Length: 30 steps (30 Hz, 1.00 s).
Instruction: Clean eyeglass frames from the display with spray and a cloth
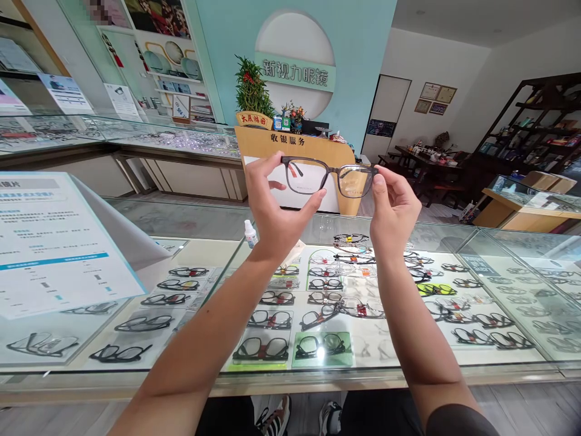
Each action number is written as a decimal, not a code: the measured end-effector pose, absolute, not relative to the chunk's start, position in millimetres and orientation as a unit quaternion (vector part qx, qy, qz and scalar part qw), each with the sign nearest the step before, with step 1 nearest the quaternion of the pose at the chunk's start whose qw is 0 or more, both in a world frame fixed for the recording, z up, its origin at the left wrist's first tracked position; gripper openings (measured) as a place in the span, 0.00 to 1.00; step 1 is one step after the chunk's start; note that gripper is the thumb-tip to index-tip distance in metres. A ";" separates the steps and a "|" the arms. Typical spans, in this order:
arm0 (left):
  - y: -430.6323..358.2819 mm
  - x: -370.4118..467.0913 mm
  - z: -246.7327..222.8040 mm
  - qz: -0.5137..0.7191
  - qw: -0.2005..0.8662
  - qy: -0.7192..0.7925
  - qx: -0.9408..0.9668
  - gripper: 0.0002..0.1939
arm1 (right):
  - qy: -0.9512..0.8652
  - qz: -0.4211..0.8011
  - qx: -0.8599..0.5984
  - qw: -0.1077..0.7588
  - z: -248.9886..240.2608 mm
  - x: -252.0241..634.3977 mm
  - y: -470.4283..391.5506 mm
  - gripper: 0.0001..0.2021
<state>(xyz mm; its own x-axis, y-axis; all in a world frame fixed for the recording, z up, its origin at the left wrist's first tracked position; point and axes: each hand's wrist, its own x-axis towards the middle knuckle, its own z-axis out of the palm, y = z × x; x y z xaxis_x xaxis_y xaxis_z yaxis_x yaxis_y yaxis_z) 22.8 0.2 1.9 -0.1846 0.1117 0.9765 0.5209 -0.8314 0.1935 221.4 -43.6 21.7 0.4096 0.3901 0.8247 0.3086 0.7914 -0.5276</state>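
A pair of dark-framed eyeglasses (333, 171) is held up in front of me, above the glass display case (218, 378). My left hand (276, 209) grips its left side, with the index finger at the upper corner and the thumb by the lower rim near the bridge. At the right end, my right hand (393, 209) pinches the frame's outer corner between thumb and fingers. Small printing shows on the clear lenses. Below my hands, two loose pairs of glasses (361, 307) appear on the case top, one partly behind my right forearm.
Many eyeglasses lie in rows inside the case. A small white spray bottle (250, 234) stands left of my left wrist. A printed sign (59, 242) leans at the left. Beyond are a cashier counter (254, 142) with a plant (253, 91), and more display cases (181, 157).
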 end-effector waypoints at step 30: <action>-16.6 31.7 2.7 -0.720 0.196 -0.295 -0.597 0.42 | -0.532 0.067 -0.372 0.758 23.5 220.8 -39.1 0.13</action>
<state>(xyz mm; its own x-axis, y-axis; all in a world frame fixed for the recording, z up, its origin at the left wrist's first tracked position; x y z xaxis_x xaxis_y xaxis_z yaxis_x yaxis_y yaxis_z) 31.7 -16.6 2.7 -0.2114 0.0689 0.9750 0.6338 -0.7497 0.1905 220.8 -39.1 23.5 0.4251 0.4980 0.7558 0.2938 0.7139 -0.6356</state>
